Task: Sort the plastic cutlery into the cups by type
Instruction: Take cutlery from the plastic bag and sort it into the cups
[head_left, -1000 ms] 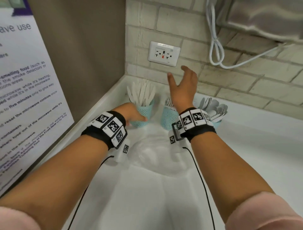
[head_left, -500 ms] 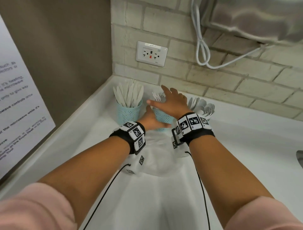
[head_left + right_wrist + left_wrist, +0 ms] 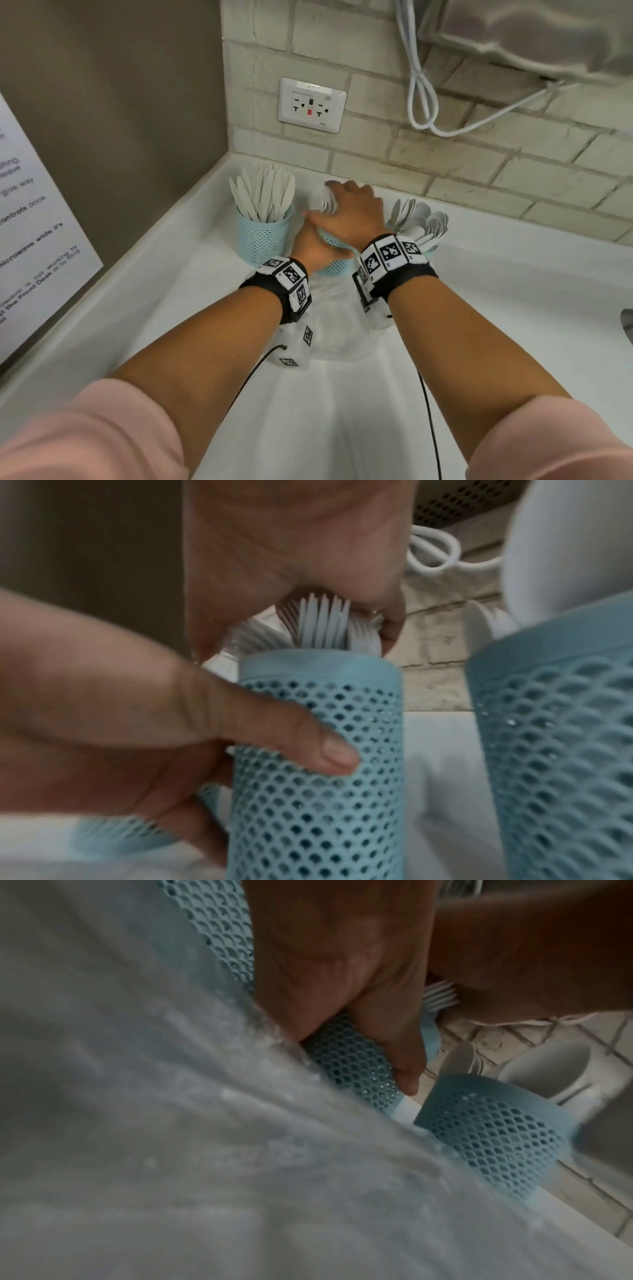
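Observation:
Three light blue mesh cups stand at the back of the white counter (image 3: 513, 308). The left cup (image 3: 263, 236) holds white knives. The right cup (image 3: 430, 251) holds white spoons (image 3: 424, 222). My left hand (image 3: 311, 243) grips the middle cup (image 3: 334, 267), its thumb (image 3: 308, 745) lying across the mesh. White forks (image 3: 322, 623) stick up from that middle cup (image 3: 318, 777). My right hand (image 3: 349, 212) sits on top of the forks, palm down, fingers curled over their heads. Most of the forks are hidden under it.
A crumpled clear plastic bag (image 3: 339, 329) lies on the counter under my wrists. The brick wall behind carries a white socket (image 3: 311, 104) and a looped white cord (image 3: 424, 96). A poster (image 3: 34, 240) hangs on the left wall. A metal appliance (image 3: 531, 31) overhangs at top right.
My left hand has moved from the knife cup to the middle cup and taken hold of it. My right hand has come down from mid-air onto the forks.

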A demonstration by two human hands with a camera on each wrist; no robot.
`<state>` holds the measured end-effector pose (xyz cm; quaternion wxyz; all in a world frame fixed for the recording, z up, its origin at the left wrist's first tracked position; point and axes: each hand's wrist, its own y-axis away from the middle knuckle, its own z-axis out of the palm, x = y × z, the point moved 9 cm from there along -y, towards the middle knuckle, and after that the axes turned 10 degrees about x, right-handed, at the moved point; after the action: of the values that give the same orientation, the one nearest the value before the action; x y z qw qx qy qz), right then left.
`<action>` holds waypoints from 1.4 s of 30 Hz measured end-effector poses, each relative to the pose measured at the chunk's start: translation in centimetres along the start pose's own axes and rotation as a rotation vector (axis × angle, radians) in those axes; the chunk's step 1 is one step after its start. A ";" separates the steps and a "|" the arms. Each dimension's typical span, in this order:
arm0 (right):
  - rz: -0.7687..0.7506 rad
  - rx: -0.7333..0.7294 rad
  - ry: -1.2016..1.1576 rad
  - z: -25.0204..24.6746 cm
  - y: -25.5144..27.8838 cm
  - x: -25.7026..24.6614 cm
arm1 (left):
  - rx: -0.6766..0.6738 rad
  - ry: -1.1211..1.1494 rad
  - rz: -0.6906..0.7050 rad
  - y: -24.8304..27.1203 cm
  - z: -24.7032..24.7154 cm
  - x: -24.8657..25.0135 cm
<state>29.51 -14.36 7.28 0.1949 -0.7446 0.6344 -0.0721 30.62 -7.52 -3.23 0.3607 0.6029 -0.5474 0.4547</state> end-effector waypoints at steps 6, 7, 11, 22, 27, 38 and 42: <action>0.121 0.074 -0.182 -0.3 0.1 1.4 | -0.010 -0.007 -0.024 0.0 0.1 -0.6; 0.082 0.085 -0.170 -0.3 0.0 0.9 | -0.017 -0.007 -0.024 0.0 0.1 -0.6; -0.012 0.253 -0.299 -2.3 -0.4 -0.5 | -0.065 -0.048 -0.022 -0.1 0.2 -0.8; 0.121 0.200 -0.524 -0.7 1.3 2.5 | -0.098 0.028 0.041 -0.1 0.3 -0.5; 0.200 0.035 -0.561 0.4 0.1 2.9 | -0.108 0.006 0.039 -0.2 0.6 -0.9; 0.122 0.152 -0.501 -0.4 -0.5 0.6 | -0.104 -0.016 0.013 -0.3 0.5 -1.0; 0.199 0.437 -0.649 -2.3 0.5 2.5 | -0.084 0.005 0.040 -0.2 0.3 -0.9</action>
<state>28.73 -17.31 8.87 0.5450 -0.6047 0.5784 0.0528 30.87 -7.44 -4.20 0.3780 0.5749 -0.5771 0.4401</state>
